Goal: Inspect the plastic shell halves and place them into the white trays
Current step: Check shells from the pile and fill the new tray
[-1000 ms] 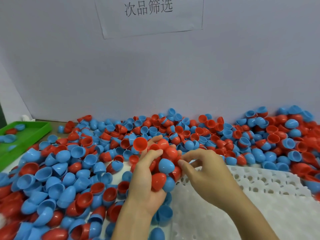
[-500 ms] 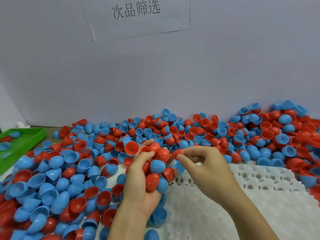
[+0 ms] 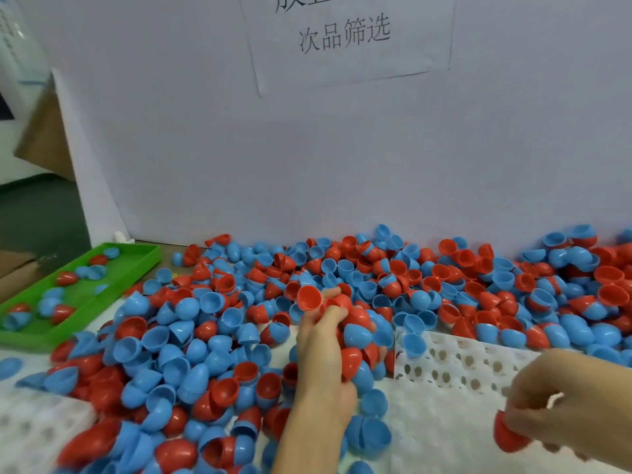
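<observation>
A: Far left?
B: Green tray (image 3: 143, 260) at the table's left edge, holding a few loose red and blue shell halves. In front of it, at bottom left, part of a white perforated tray (image 3: 30, 425), blurred.

A: Centre?
B: Wide heap of red and blue plastic shell halves (image 3: 191, 340) spread across the table, up against a pale wall. On the wall above, a paper sign (image 3: 345, 39) printed with Chinese characters.

A: Left hand?
B: Left hand (image 3: 323, 357) raised over the middle of the heap, fingers curled tight around a clutch of red and blue halves (image 3: 355, 340). At the thumb tip, one red half (image 3: 308, 297) with its open cup facing the camera.

A: Right of that?
B: Second white perforated tray (image 3: 455, 367), just beside the left hand, partly ringed by the heap. One blue half (image 3: 414, 345) sitting at its near-left corner.

A: Far right?
B: Right hand (image 3: 561, 408) low over that tray, motion-blurred, fingers pinched closed on a single red shell half (image 3: 509, 436), dome pointing left and down.
</observation>
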